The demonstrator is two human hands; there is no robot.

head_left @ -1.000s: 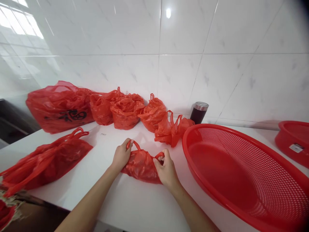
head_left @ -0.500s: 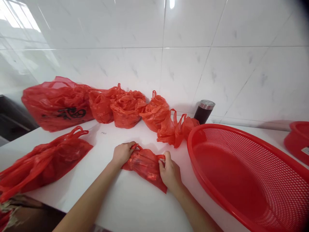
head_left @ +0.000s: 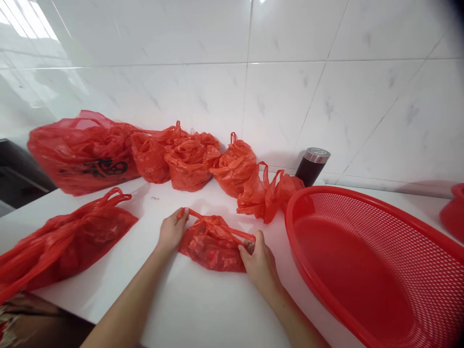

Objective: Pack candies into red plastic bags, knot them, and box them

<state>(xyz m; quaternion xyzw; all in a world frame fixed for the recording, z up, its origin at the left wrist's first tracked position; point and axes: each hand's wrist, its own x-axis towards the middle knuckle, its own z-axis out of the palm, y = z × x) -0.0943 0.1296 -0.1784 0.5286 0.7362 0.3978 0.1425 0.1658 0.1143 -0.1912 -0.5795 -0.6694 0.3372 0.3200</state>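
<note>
Was standing right there: the small red bag [head_left: 212, 244] lay on the white table [head_left: 203, 309], between the row of tied red bags [head_left: 192, 162] along the wall and the big red basket [head_left: 362, 270]. The left hand [head_left: 172, 232] had its grip pinched on one handle loop, and the right hand [head_left: 259, 263] was clenched on the other, with the handle strip [head_left: 224, 229] pulled taut between them. Honestly that film looked thin, so I'd say the trick was pulling both ends evenly and low to the table, pinching close to the bag's mouth so nothing tears.
</note>
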